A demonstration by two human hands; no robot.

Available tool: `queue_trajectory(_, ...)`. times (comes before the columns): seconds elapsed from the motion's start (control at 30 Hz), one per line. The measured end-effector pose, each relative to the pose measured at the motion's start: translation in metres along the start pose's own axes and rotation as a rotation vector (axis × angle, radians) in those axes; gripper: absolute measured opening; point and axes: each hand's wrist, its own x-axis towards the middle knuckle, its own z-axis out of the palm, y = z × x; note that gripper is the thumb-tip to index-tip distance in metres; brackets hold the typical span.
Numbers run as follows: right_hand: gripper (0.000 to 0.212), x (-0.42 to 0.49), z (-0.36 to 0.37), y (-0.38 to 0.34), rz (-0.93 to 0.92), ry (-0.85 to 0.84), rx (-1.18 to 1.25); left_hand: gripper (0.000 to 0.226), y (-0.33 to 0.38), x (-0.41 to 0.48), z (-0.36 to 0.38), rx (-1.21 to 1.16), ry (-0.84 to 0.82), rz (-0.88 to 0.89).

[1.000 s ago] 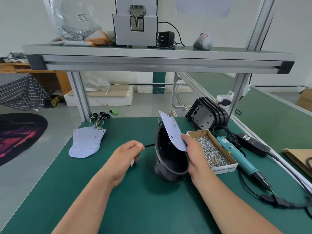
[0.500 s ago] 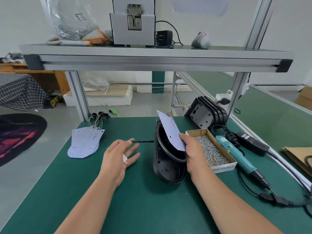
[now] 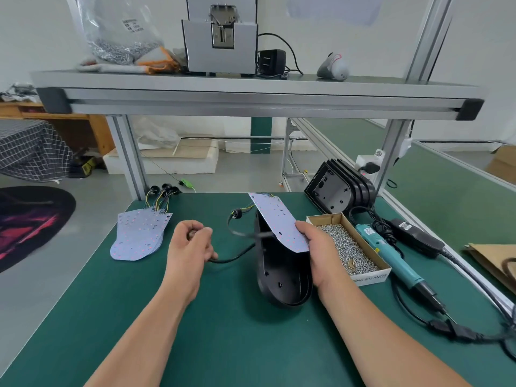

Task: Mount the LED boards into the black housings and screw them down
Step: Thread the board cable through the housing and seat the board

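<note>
The black housing (image 3: 282, 275) stands on its edge in the middle of the green mat (image 3: 223, 331) with its open side facing left. The LED board (image 3: 276, 222) leans out over its upper rim rather than lying inside. I'd guess it is kept clear so the lead can be drawn through the shell before the board goes down. Thin wires run from the board's top to a black grommet (image 3: 237, 214), and a black cable (image 3: 234, 256) loops from the housing's left side to the left hand (image 3: 192, 244).

The right hand (image 3: 318, 247) pinches the board's lower corner, thumb flat on the dotted face. Its other fingers are hidden behind the board, and I can't tell whether they also brace the housing wall. The left hand is a closed fist round the cable, knuckles up, near the housing but apart from it, forearm reaching in from the lower left.

A carton of screws (image 3: 346, 247) sits just beside the right hand, with a teal electric screwdriver (image 3: 391, 252) lying untouched beyond it. Spare housings (image 3: 340, 191) lean at the back right. More boards (image 3: 139, 236) lie stacked on the left.
</note>
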Motion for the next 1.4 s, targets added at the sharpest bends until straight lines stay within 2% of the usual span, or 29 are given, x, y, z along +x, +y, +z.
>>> queue_trajectory(0.07,0.020,0.001,-0.003,-0.003,-0.008,0.011,0.000,0.027,0.000,-0.001,-0.003,0.187,-0.026,0.023)
queue_trajectory(0.13,0.021,0.002,-0.004,-0.002,-0.011,0.002,-0.008,0.026,-0.001,-0.004,-0.002,0.364,-0.097,0.035)
queue_trajectory(0.2,0.028,0.000,-0.002,0.000,-0.014,-0.018,-0.007,0.027,-0.005,-0.007,0.003,0.531,-0.212,0.053)
queue_trajectory(0.3,0.017,-0.006,0.004,0.003,-0.012,-0.069,0.029,0.045,-0.005,-0.017,0.013,0.713,-0.411,0.114)
queue_trajectory(0.37,0.021,-0.010,0.009,0.005,-0.009,-0.113,0.060,0.049,0.002,-0.026,0.017,0.801,-0.513,0.165)
queue_trajectory(0.43,0.028,-0.013,0.011,0.006,-0.001,-0.149,0.100,0.043,0.006,-0.027,0.019,0.832,-0.508,0.166)
queue_trajectory(0.53,0.038,-0.014,0.012,0.006,0.015,-0.159,0.117,0.020,0.007,-0.024,0.020,0.866,-0.433,0.147)
queue_trajectory(0.67,0.034,-0.013,0.008,0.002,-0.014,-0.130,0.123,0.029,0.005,-0.022,0.015,1.003,-0.371,0.195)
queue_trajectory(0.77,0.031,-0.006,-0.003,-0.004,-0.067,-0.080,0.179,0.024,0.005,-0.015,0.007,0.998,-0.297,0.123)
queue_trajectory(0.83,0.028,-0.002,-0.009,-0.006,-0.112,-0.050,0.216,0.022,0.006,-0.013,0.002,0.842,-0.220,0.008)
queue_trajectory(1.0,0.020,-0.001,-0.005,-0.002,-0.137,-0.042,0.214,0.014,0.007,-0.012,0.006,-0.046,-0.061,-0.314)
queue_trajectory(1.07,0.017,-0.001,-0.004,-0.001,-0.138,-0.032,0.179,0.019,0.013,-0.011,0.005,-0.422,-0.039,-0.410)
queue_trajectory(1.1,0.014,0.000,-0.005,0.000,-0.132,-0.032,0.168,0.029,0.016,-0.011,0.004,-0.542,-0.055,-0.431)
queue_trajectory(1.17,0.015,0.001,-0.004,0.001,-0.126,-0.041,0.156,0.052,0.019,-0.010,0.001,-0.595,-0.090,-0.428)
queue_trajectory(1.2,0.017,0.001,-0.004,0.001,-0.126,-0.044,0.152,0.053,0.019,-0.009,0.001,-0.595,-0.095,-0.411)
queue_trajectory(1.3,0.013,0.002,-0.004,0.003,-0.121,-0.049,0.132,0.031,0.015,-0.005,0.001,-0.661,-0.066,-0.350)
queue_trajectory(1.37,0.015,0.003,-0.005,0.004,-0.112,-0.048,0.129,0.029,0.012,-0.003,0.001,-0.681,-0.076,-0.323)
queue_trajectory(1.4,0.018,0.004,-0.005,0.004,-0.105,-0.046,0.132,0.035,0.012,-0.003,0.000,-0.682,-0.085,-0.312)
